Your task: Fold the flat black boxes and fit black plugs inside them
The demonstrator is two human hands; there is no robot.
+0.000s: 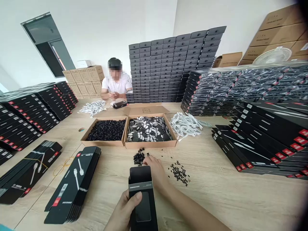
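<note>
A black cardboard packaging box with a raised end flap and a dark window panel stands tilted in my left hand, the thumb pressed on its front. Just behind the box, my right hand reaches to a small heap of black plastic pieces. Its fingers are bent together at the heap's edge; the box hides part of the hand, and what the fingertips pinch cannot be made out. Right of that hand lies a scatter of smaller black pieces.
Behind the heap sit a carton of black pieces and a carton of round black-and-white discs. White cables lie beside them. Flat folded boxes are at left, stacked black boxes at right. A co-worker sits across.
</note>
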